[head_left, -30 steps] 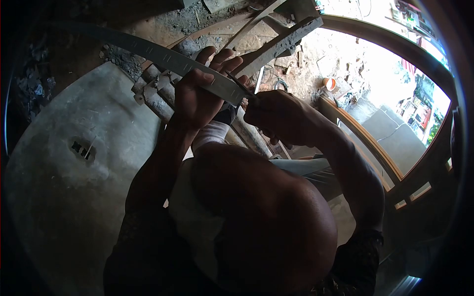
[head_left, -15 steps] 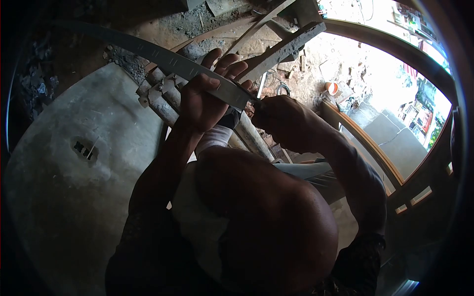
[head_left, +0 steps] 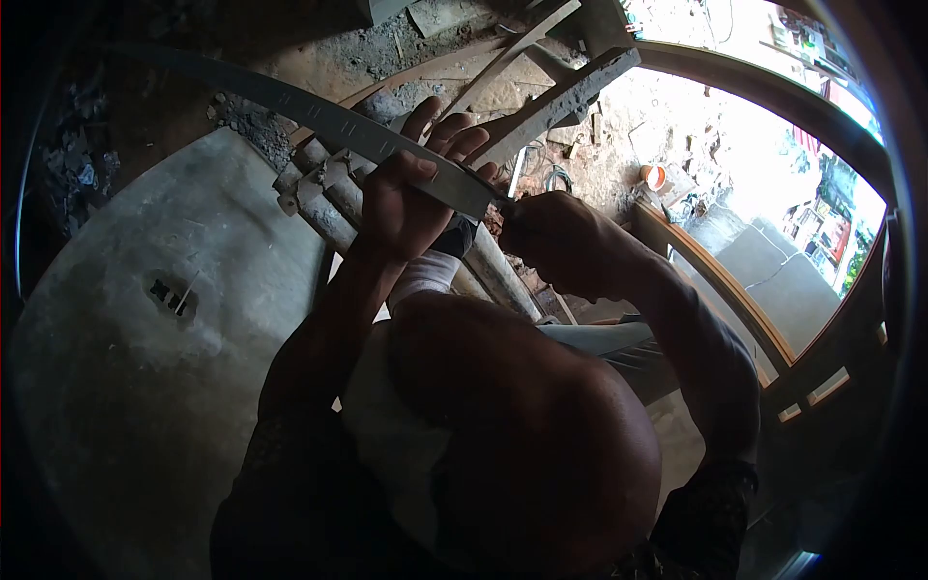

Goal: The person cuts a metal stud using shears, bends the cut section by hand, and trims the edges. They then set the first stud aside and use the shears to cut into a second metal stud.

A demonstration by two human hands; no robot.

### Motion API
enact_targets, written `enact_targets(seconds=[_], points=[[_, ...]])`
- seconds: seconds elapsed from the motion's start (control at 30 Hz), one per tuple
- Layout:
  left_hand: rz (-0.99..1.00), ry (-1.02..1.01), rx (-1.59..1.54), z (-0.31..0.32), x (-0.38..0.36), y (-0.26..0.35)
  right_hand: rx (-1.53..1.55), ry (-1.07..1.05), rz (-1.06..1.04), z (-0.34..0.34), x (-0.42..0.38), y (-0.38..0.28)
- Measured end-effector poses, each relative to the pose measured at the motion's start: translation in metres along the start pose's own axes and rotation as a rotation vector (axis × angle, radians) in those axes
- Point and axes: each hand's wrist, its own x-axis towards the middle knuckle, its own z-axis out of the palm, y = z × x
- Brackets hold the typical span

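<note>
gripping the slotted metal strip (head_left: 358, 130) near its end, the left hand (head_left: 406, 198) is closed; the right hand (head_left: 551, 242) is clenched at that end, work apparently unfinished.

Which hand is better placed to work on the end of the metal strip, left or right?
Probably the right hand: it sits closed at the near end of the metal strip. The left hand is wrapped around the strip, steadying it.

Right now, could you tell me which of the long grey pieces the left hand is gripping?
The slotted strip, held up by the left hand; the pipes lie on the ground below.
</note>
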Motion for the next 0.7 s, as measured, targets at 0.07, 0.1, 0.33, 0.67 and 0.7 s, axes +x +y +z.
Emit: enact_targets(seconds=[0.07, 0.1, 0.33, 0.67, 0.7], points=[[0.002, 0.008, 0.006, -0.001, 0.0, -0.001, -0.019, 0.046, -0.093, -0.001, -0.001, 0.002], [0.002, 0.004, 0.007, 0.0, 0.001, -0.001, 0.189, -0.045, 0.187, -0.01, 0.0, -0.012], [-0.011, -0.039, 0.059, -0.008, 0.002, 0.004, 0.387, -0.124, 0.501, -0.019, -0.003, -0.024], [0.086, 0.275, 0.354, 0.018, -0.009, 0.003, 0.455, -0.222, 0.295, -0.031, -0.041, -0.001], [0.086, 0.267, 0.36, 0.016, -0.01, 0.003, 0.394, -0.237, 0.308, -0.032, -0.041, -0.001]])
